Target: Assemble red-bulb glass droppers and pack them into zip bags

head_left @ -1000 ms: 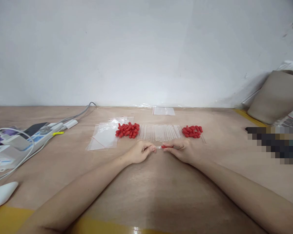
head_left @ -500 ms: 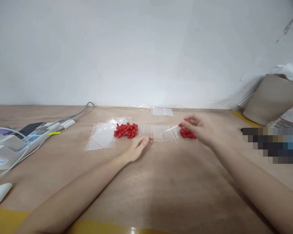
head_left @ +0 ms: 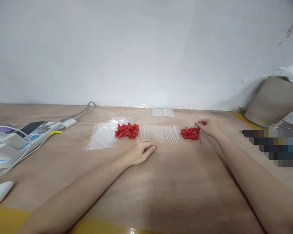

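Note:
My left hand (head_left: 142, 150) rests on the wooden table (head_left: 161, 188) with its fingers curled together. It lies at the near edge of a row of thin clear tubes (head_left: 160, 133); whether it holds one I cannot make out. My right hand (head_left: 210, 126) is pinched at the right edge of the right pile of red rubber caps (head_left: 189, 133). It seems to grip the red end of a capped clear tube (head_left: 200, 139) that lies slanted beside that pile. A second, larger pile of red caps (head_left: 127, 130) sits left of the tube row.
Clear zip bags (head_left: 104, 135) lie left of the caps, and another small bag (head_left: 162, 112) by the wall. A power strip with cables (head_left: 26, 138) and a white object (head_left: 0, 192) are at the left. A tan cushion (head_left: 274, 100) leans at the right.
My right hand carried the red-capped tube from the table's middle out to the right pile of caps. My left hand let go of it, stayed near the tube row and curled its fingers.

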`<state>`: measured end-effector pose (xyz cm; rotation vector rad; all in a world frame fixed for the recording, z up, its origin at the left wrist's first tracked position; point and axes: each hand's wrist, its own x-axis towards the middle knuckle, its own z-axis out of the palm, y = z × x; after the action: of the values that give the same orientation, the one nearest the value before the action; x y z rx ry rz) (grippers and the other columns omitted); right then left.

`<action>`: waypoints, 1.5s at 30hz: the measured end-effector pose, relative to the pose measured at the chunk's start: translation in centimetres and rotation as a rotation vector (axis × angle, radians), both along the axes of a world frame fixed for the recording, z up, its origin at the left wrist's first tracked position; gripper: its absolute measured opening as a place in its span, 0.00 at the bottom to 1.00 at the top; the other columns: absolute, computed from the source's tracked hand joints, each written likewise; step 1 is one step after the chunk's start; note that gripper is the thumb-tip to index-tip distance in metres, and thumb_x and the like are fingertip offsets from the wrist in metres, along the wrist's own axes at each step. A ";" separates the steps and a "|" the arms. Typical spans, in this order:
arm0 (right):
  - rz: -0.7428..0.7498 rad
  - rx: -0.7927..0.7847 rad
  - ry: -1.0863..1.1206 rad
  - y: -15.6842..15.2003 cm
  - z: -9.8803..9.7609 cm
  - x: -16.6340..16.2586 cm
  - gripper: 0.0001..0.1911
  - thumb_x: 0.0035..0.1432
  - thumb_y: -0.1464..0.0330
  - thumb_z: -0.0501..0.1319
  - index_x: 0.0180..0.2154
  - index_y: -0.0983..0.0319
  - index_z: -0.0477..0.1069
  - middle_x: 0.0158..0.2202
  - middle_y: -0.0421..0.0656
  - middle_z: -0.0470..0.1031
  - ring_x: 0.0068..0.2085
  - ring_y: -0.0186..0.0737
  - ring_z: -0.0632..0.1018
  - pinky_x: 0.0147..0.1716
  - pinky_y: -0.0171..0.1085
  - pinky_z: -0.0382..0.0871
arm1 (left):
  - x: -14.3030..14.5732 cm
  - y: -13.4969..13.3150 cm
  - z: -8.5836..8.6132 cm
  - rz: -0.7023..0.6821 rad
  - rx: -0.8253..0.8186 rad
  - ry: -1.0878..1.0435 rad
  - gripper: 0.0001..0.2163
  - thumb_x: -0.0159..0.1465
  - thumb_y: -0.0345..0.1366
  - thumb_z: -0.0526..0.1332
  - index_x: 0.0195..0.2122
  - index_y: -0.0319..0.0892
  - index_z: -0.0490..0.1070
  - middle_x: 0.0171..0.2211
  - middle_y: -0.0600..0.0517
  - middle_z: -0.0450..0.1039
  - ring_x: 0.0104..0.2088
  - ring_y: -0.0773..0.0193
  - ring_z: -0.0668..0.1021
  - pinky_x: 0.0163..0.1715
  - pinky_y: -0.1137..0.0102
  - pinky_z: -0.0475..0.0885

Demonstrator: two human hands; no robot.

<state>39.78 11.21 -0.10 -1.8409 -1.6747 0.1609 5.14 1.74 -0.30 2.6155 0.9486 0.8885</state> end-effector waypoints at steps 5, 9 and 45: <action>-0.031 -0.019 -0.050 -0.1 0.0 -0.1 0.19 0.46 0.56 0.57 0.34 0.62 0.75 0.29 0.46 0.75 0.30 0.41 0.73 0.27 0.36 0.62 | 0.0 -0.2 0.1 0.006 0.010 0.033 0.09 0.63 0.34 0.52 0.37 0.42 0.70 0.33 0.51 0.72 0.36 0.64 0.71 0.39 0.67 0.60; -0.014 -0.001 0.039 -1.3 0.9 -0.1 0.18 0.46 0.56 0.57 0.31 0.63 0.75 0.28 0.45 0.75 0.28 0.38 0.72 0.26 0.35 0.63 | -0.1 -0.2 0.0 0.029 0.022 0.028 0.08 0.62 0.34 0.53 0.38 0.42 0.70 0.32 0.51 0.71 0.36 0.63 0.70 0.39 0.66 0.60; 0.647 0.227 0.057 -10.6 0.4 -10.5 0.10 0.52 0.67 0.56 0.39 0.62 0.67 0.28 0.43 0.71 0.27 0.35 0.72 0.27 0.35 0.67 | 2.2 3.0 1.6 0.688 0.191 0.215 0.08 0.56 0.40 0.56 0.31 0.43 0.70 0.36 0.48 0.67 0.42 0.55 0.65 0.40 0.60 0.55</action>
<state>29.28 0.66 0.34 -1.0743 -2.0956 0.2744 7.30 4.77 1.32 2.5901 1.9802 0.8667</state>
